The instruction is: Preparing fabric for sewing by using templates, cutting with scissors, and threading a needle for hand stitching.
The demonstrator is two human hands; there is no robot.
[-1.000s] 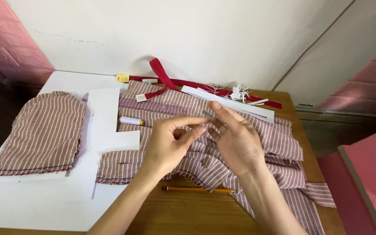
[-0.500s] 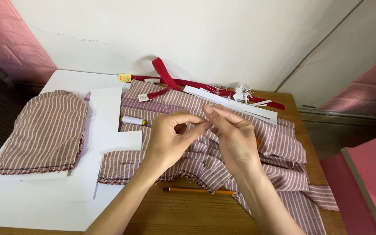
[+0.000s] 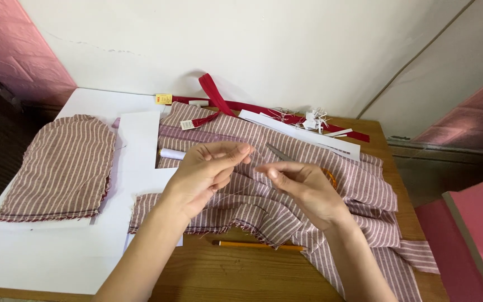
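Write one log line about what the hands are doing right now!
left hand: pinching thread | right hand: pinching thread | under: striped fabric | nearby: pencil, thread spool

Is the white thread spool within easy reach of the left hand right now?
Probably yes. The white thread spool lies uncovered on the striped fabric just beside the left hand, nothing between them, though its fingers are pinching a thread.
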